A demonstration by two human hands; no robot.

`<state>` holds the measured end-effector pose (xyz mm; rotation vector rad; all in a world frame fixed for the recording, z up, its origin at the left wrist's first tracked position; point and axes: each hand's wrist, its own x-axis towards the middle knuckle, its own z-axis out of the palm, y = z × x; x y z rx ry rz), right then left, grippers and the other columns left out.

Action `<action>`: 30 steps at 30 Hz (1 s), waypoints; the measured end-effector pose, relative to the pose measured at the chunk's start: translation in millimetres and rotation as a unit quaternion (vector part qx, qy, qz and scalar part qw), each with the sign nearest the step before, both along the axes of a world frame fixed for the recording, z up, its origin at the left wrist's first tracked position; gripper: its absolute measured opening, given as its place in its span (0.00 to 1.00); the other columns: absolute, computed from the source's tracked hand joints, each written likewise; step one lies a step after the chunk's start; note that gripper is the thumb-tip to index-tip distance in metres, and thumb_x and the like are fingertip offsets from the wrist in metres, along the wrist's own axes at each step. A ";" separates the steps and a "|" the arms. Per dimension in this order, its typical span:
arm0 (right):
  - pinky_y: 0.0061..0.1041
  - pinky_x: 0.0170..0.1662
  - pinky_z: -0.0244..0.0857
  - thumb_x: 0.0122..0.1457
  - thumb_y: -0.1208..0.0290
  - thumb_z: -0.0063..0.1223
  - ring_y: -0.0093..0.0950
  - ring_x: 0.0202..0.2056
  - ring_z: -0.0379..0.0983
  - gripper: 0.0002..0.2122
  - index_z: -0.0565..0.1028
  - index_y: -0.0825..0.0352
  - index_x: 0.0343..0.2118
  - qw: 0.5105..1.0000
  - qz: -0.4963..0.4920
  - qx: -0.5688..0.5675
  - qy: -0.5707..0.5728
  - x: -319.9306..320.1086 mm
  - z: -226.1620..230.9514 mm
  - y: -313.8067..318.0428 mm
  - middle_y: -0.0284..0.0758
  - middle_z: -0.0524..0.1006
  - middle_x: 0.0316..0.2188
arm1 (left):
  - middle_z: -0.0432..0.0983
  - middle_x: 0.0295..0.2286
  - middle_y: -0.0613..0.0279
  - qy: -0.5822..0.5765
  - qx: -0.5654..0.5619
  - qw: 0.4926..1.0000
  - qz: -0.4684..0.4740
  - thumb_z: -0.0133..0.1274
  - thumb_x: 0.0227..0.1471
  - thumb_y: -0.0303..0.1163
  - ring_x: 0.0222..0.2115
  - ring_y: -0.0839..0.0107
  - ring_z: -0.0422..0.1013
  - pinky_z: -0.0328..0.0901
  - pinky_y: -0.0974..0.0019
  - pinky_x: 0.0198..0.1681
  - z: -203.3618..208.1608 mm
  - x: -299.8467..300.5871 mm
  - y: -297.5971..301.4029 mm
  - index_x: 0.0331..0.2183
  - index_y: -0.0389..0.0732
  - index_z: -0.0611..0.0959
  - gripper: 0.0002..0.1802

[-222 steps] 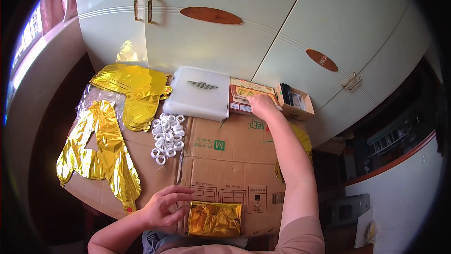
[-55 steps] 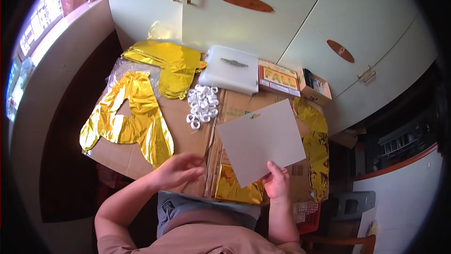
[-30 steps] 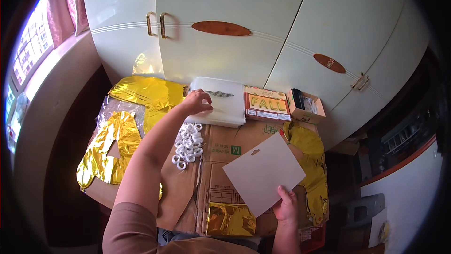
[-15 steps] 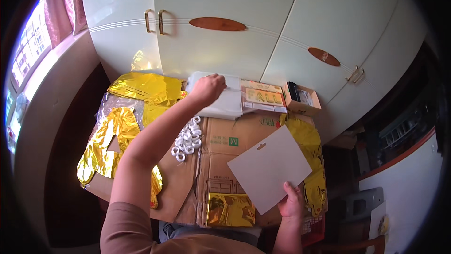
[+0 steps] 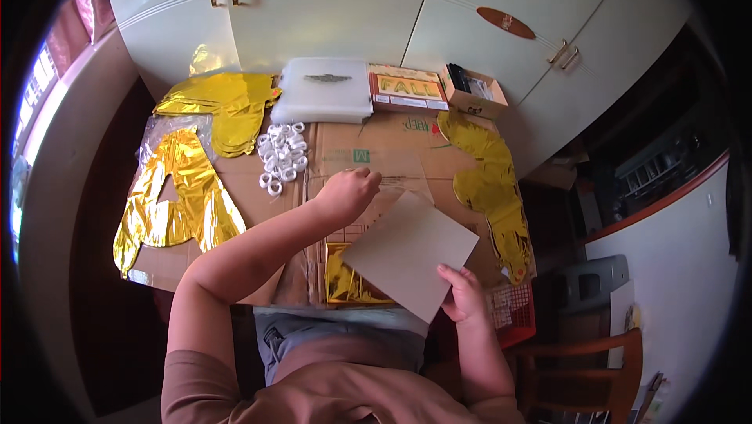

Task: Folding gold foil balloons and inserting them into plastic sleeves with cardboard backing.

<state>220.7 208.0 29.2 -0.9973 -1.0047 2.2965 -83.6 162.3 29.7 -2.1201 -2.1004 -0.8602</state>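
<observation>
My left hand (image 5: 350,195) is closed in a pinch above the middle of the cardboard. From its fingertips a thin clear plastic bag (image 5: 409,167) seems to spread to the right, hard to make out against the brown. My right hand (image 5: 465,292) grips a square pale card (image 5: 411,255) by its lower right edge, thumb on top. The card is tilted, with one corner near my left hand. Partly under it lies a folded gold foil piece (image 5: 345,279) at the near edge. A stack of clear plastic bags (image 5: 323,95) rests at the back.
Gold foil balloons lie at left (image 5: 176,197), back left (image 5: 227,103) and right (image 5: 489,189). White ribbon rolls (image 5: 282,156) are heaped left of centre. At the back are a printed box (image 5: 407,88) and an open small box (image 5: 475,91), below white cabinets (image 5: 329,24). A red basket (image 5: 513,318) stands near right.
My left hand has come back from the bag stack toward me, seemingly drawing a clear bag along. The card in my right hand has turned slightly and shifted left. The view has tilted down.
</observation>
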 end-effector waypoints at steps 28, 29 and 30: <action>0.23 0.19 0.69 0.65 0.72 0.42 0.29 0.18 0.76 0.09 0.71 0.73 0.35 0.988 -0.085 0.120 -0.049 -45.2 -8.9 -40.4 0.41 0.78 0.25 | 0.79 0.30 0.50 -0.037 -0.222 0.973 -0.046 0.52 0.44 0.23 0.33 0.51 0.76 0.70 0.57 0.39 0.4 -27.3 -3.7 0.32 0.35 0.82 0.09; 0.23 0.20 0.70 0.65 0.72 0.42 0.29 0.18 0.76 0.09 0.71 0.74 0.36 0.987 -0.079 0.132 -0.054 -44.2 -8.5 -40.6 0.42 0.78 0.25 | 0.79 0.30 0.50 -0.025 -0.218 0.974 -0.046 0.53 0.45 0.23 0.33 0.50 0.76 0.70 0.56 0.39 0.4 -26.1 -5.0 0.32 0.35 0.82 0.09; 0.24 0.20 0.71 0.65 0.73 0.41 0.29 0.18 0.76 0.09 0.71 0.74 0.36 0.985 -0.072 0.144 -0.059 -42.8 -8.1 -40.0 0.42 0.78 0.25 | 0.79 0.30 0.50 -0.013 -0.215 0.975 -0.047 0.53 0.45 0.24 0.33 0.50 0.76 0.70 0.55 0.39 2.3 -24.4 -5.9 0.32 0.35 0.81 0.08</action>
